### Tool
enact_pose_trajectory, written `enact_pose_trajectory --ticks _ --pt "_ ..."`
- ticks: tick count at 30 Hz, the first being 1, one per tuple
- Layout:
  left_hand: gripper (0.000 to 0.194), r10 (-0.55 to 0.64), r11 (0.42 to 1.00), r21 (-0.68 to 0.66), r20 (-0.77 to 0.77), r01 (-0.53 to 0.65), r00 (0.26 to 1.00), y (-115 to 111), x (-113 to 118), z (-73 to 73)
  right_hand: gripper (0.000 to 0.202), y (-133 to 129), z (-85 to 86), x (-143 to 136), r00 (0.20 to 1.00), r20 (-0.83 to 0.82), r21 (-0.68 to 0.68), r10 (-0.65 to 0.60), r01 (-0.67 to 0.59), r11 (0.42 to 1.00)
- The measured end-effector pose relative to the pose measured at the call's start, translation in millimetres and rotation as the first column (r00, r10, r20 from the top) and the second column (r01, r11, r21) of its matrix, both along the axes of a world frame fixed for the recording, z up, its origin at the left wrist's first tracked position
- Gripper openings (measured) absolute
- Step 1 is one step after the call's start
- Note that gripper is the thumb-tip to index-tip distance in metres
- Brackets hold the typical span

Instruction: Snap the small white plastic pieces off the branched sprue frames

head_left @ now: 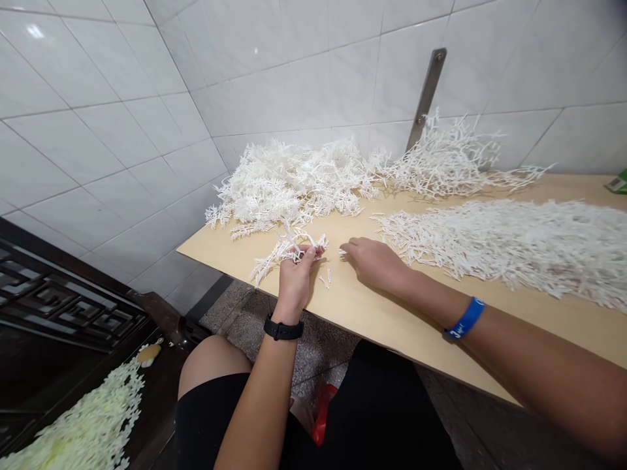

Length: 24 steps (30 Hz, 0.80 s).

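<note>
My left hand (294, 281), wearing a black wristband, is closed on a white branching plastic sprig (275, 256) over the near left part of the table. The sprig's twigs spread out to both sides of the fingers. A short way to the right, my right hand (375, 264) is pinched together above the tabletop, with a small white plastic piece (341, 252) at its fingertips. A few loose white bits (326, 279) lie on the table between the two hands.
Bushy white sprigs (294, 183) are piled at the back left, and barer white branches (445, 160) lean near a metal strip (426, 98) on the tiled wall. Short white pieces (519, 238) form a heap on the right. Pale greenish pieces (93, 418) lie on dark furniture at lower left.
</note>
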<state>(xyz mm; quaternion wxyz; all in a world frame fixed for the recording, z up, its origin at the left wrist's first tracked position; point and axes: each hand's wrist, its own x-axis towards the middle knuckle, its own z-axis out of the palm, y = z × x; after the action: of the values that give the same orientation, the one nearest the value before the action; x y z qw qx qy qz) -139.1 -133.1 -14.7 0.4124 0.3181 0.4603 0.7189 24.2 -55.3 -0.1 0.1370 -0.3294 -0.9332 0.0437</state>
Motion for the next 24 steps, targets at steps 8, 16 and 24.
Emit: enact_pose_trajectory --ticks 8,16,24 --pt "0.020 -0.020 1.000 -0.014 -0.122 0.018 0.992 1.5 -1.1 -6.9 0.029 -5.9 5.2 -2.4 0.966 -0.256 -0.005 -0.022 0.022 1.000" --pt "0.010 -0.038 0.999 0.009 -0.281 0.042 0.959 -1.7 -0.8 -4.3 0.027 -2.4 -1.3 -6.4 0.945 -0.326 -0.134 -0.013 -0.033 0.990" --pt "0.011 -0.064 0.998 0.005 -0.328 0.070 0.943 -0.8 -0.7 -5.4 0.030 -3.8 4.5 -7.6 0.865 -0.497 -0.274 0.068 -0.231 0.934"
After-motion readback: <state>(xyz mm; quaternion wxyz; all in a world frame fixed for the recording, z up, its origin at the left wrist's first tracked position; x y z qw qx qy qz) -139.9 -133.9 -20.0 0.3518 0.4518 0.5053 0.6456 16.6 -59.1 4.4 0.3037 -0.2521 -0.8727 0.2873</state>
